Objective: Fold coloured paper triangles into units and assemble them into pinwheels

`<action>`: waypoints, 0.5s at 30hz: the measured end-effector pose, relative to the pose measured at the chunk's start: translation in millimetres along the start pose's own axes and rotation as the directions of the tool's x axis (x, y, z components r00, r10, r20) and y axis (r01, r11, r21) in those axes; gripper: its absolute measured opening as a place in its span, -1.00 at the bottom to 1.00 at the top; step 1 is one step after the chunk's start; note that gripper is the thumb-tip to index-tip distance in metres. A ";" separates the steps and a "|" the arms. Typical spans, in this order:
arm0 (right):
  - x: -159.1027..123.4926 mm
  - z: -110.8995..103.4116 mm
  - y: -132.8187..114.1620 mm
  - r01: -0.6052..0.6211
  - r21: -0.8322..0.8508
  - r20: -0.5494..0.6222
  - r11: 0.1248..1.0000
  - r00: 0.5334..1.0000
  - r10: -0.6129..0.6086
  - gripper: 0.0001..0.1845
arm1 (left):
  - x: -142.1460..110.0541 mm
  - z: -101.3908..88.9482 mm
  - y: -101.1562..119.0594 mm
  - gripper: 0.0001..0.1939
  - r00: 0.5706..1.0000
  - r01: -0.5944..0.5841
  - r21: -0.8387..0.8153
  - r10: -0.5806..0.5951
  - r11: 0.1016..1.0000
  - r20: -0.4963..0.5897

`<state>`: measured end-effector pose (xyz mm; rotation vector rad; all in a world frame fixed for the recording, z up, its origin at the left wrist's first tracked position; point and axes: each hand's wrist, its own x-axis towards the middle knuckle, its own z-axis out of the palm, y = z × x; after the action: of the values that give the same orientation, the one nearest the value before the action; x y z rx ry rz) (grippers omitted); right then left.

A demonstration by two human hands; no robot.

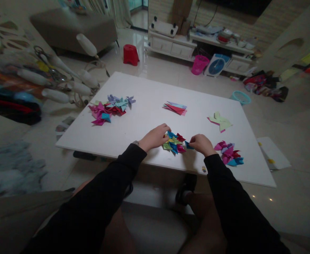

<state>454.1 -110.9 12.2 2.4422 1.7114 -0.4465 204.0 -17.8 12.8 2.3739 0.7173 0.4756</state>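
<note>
A cluster of folded paper pieces (174, 141) in blue, yellow, green, red and pink lies on the white table (133, 137) in front of me. My left hand (156, 137) rests at the cluster's left edge, fingers curved and apart, touching it. Between the thumb and fingers of my right hand (202, 144) is a small blue folded paper piece (189, 145), just right of the cluster. Beyond that hand sits another heap of folded paper (227, 153) in pink, purple, red and blue. The fingertips of my left hand are partly hidden among the papers.
A larger pile of folded paper (106, 109) lies at the table's left. Flat folded strips (175, 108) are at the middle back, pale green and pink papers (220, 121) at the right. A small object (204, 169) lies near the front edge. A lamp (87, 46) stands beyond the left edge.
</note>
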 end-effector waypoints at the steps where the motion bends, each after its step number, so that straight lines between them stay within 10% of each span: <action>1: 0.2 0.5 -1.6 -0.005 -0.002 0.002 1.000 1.000 0.005 -0.77 | 0.0 0.2 -0.3 -0.72 1.000 0.002 0.001 -0.002 1.000 -0.001; 15: 3.7 9.3 -14.2 -0.001 -0.041 -0.019 0.999 1.000 0.000 -0.74 | -1.8 -2.0 -2.7 -0.73 1.000 0.004 0.028 -0.004 1.000 -0.004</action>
<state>440.4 -105.1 3.2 2.4262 1.7103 -0.3852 200.6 -16.2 12.2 2.3974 0.7347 0.4710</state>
